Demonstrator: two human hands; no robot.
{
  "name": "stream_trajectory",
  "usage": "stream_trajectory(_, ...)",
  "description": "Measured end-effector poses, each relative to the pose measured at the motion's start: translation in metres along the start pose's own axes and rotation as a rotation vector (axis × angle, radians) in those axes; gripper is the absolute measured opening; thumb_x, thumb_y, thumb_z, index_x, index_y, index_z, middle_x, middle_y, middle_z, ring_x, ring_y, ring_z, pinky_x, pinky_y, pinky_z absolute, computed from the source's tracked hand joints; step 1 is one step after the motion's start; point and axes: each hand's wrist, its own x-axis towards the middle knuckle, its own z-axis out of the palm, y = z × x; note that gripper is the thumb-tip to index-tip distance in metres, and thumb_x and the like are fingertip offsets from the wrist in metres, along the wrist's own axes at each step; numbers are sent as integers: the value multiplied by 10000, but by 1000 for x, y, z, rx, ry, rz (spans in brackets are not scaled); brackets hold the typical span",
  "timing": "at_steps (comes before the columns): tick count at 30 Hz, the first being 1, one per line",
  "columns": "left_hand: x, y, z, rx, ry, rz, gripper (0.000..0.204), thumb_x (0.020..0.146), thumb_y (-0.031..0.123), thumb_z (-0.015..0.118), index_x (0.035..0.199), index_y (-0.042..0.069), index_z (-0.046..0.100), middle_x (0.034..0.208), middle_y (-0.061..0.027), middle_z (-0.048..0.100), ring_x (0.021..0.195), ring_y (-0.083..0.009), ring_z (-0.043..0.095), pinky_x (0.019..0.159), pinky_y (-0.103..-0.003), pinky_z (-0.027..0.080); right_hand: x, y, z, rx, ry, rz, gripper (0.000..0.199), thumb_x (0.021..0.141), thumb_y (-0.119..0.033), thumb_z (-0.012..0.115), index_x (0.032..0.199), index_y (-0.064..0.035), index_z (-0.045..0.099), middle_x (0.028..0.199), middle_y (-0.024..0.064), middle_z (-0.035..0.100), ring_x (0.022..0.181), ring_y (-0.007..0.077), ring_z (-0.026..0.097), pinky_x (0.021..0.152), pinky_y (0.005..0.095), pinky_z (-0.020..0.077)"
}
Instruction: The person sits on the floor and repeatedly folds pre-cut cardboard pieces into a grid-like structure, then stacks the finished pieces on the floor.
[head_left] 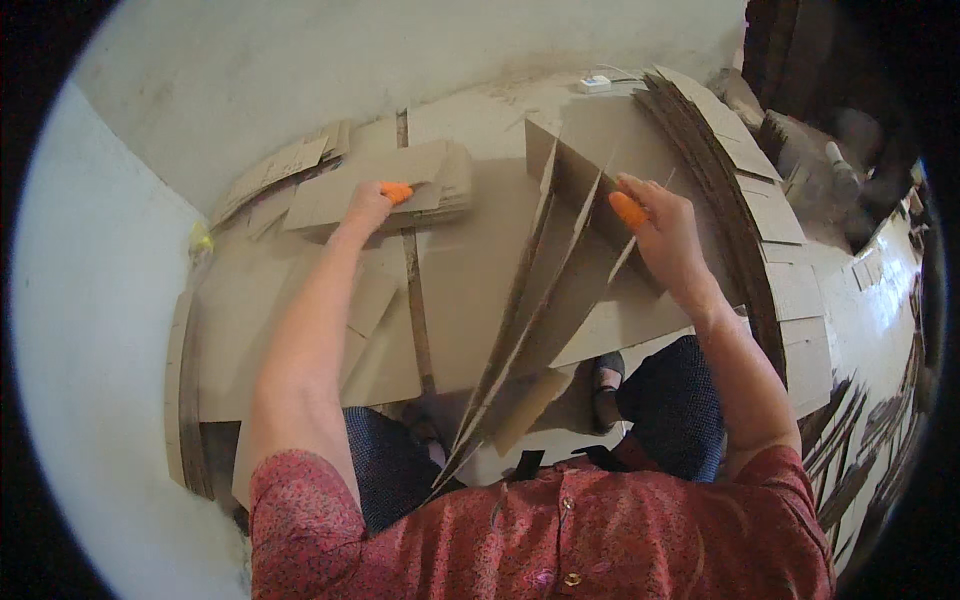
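By the bench's [460, 300] far edge: left hand [372, 202] on cardboard stack [335, 190], can't tell if gripping.
Right hand [660, 228] looks pinched on upright sheet [621, 262], probably so it stands.

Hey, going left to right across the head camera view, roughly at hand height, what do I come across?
Pale wall, small yellow item, loose cardboard pile, left hand, tilted cardboard sheets, right hand, tall curved cardboard stack.
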Motion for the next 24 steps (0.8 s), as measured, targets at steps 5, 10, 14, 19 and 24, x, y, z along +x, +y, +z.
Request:
stream_trajectory(5,-29,81,-4,-92,297,136,231,837,105,647,1058,66,703,938,-98,711,872,-175,652,763,-284,494,-15,-19,-17,437,-22,347,319,937,-164,564,1169,54,580,1000,138,676,895,203,664,754,284,520)
stream_trajectory(10,-114,164,48,-164,45,849,344,840,47,637,1183,30,623,1192,-144,628,1108,-243,596,971,-321,434,-18,-34,-16,1205,-113,736,287,903,-135,559,1098,74,588,1001,116,649,866,178,662,762,299,537)
stream_trajectory(14,-162,194,62,-266,-21,706,398,848,192,668,1199,21,593,1209,-181,599,1128,-325,571,952,-359,463,-38,-21,-38,661,20,608,206,915,-117,502,1039,-17,633,978,61,640,821,146,639,741,282,530)
stream_trajectory(19,-176,160,41,79,-301,13,390,839,205,677,1134,-43,618,1103,-160,655,976,-259,625,860,-327,474,-70,-7,-72,689,329,334,255,905,-48,483,1099,-16,645,942,17,648,805,102,588,666,254,468)
stream_trajectory(24,-197,141,22,-62,-225,122,154,854,92,570,849,-62,576,675,-203,522,585,-240,428,580,-351,391,-95,-3,-81,521,352,403,191,920,-136,569,1048,-23,657,913,-29,623,780,64,524,656,232,421)
